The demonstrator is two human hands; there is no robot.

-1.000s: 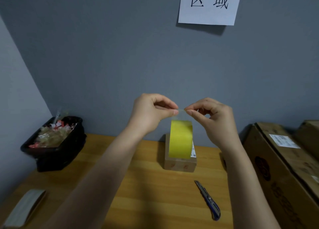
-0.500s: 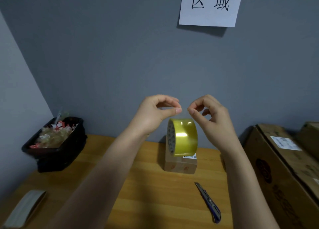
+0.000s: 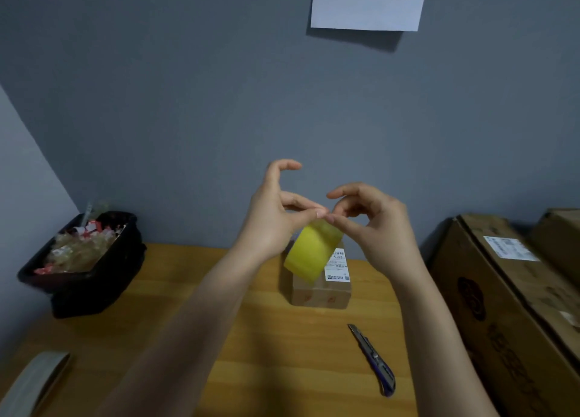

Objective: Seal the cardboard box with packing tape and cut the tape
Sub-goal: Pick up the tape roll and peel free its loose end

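Below the right grip, a utility knife lies on the worktop. Both grips, left grip too, pinch the yellow tape roll aloft, just before the small cardboard box.

wall sign cut off above, box label unreadable

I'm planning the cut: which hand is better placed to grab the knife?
The right hand, probably. The knife lies on the table on its side, below its forearm; the left hand would have to cross over.
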